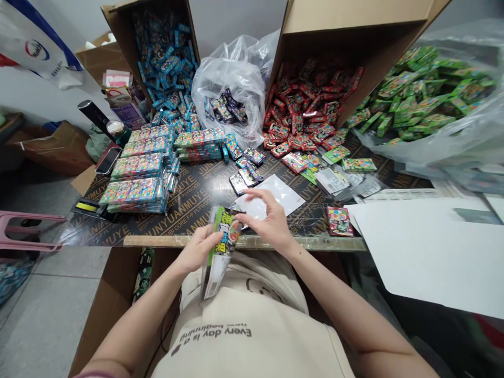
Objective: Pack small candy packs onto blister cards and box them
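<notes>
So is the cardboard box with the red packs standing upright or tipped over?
Tipped. The cardboard box lies on its side, its opening facing the person, and red packs spill out onto the table.

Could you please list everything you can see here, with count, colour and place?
Packets in hand: a few, green on top, held over the table edge.
Blue packets: many, in the tipped box, back left.
Purple packets: many, in the clear bag, back centre.
Red packets: many, spilling from the big box.
Green packets: many, in clear plastic, back right.
Stacked packs: several piles, multicoloured, left of table.
Single red packet: one, near the table's front edge.
White sheet: one, right.
Table: one, dark plywood.
Left hand: grips the packets.
Right hand: fingers on the packets' top.
</notes>
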### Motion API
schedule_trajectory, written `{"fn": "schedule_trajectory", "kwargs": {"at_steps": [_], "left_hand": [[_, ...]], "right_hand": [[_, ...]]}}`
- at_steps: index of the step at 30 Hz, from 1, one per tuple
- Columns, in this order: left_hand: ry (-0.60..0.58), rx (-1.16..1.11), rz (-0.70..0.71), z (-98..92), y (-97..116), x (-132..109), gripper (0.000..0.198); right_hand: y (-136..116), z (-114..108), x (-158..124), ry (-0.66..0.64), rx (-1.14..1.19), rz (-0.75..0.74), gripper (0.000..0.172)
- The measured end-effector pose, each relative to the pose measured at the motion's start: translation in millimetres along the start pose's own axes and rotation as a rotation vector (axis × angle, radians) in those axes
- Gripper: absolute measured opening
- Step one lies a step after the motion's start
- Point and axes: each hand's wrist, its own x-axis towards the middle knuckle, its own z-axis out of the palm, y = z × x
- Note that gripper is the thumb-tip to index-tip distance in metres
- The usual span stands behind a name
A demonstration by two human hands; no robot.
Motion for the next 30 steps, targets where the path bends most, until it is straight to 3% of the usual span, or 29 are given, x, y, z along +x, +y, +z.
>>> {"fn": "schedule_trajectory", "kwargs": {"at_steps": [1,2,4,6,7,10,13,16,18,21,24,27,30], "left_hand": [[0.043,-0.036,-0.01,-2.6,0,1,0.038],[0.077,-0.07,-0.016,-4.9,-1,2,0.038],[0.129,-0.074,0.007,-7.5,0,3,0.038],[0.191,0.056,0.058,-7.1,3,4,0.038],[0.226,0.145,0.082,-6.3,4,5,0.039],[0.258,0.264,0.082,-4.0,6,14,0.041],[0.236,0.127,0.058,-5.2,3,28,0.04],[0.307,-0.077,0.067,-8.3,-2,43,0.041],[0.339,-0.188,0.063,-9.1,-4,51,0.043],[0.204,-0.192,0.009,-7.6,-9,59,0.045],[0.023,-0.131,-0.023,-4.3,-16,67,0.051],[-0.025,-0.13,0.036,0.7,-29,81,0.044],[-0.052,-0.138,0.077,6.9,-40,92,0.041]], "right_hand": [[3,3,-2,0.073,0.045,0.046,0.056],[6,7,-6,0.061,0.118,0.106,0.067],[11,16,-15,-0.166,0.334,0.251,0.079],[16,26,-24,-0.39,0.527,0.359,0.074],[18,30,-27,-0.425,0.571,0.384,0.067],[20,34,-28,-0.334,0.581,0.411,0.044],[16,27,-21,-0.334,0.664,0.463,0.045],[13,18,-21,-0.487,0.748,0.531,0.059],[16,14,-24,-0.53,0.738,0.587,0.057],[32,11,-25,-0.349,0.649,0.617,0.047],[51,9,-16,-0.21,0.508,0.535,0.049],[63,9,3,-0.055,0.409,0.402,0.055],[66,9,19,0.185,0.456,0.372,0.044]]}}
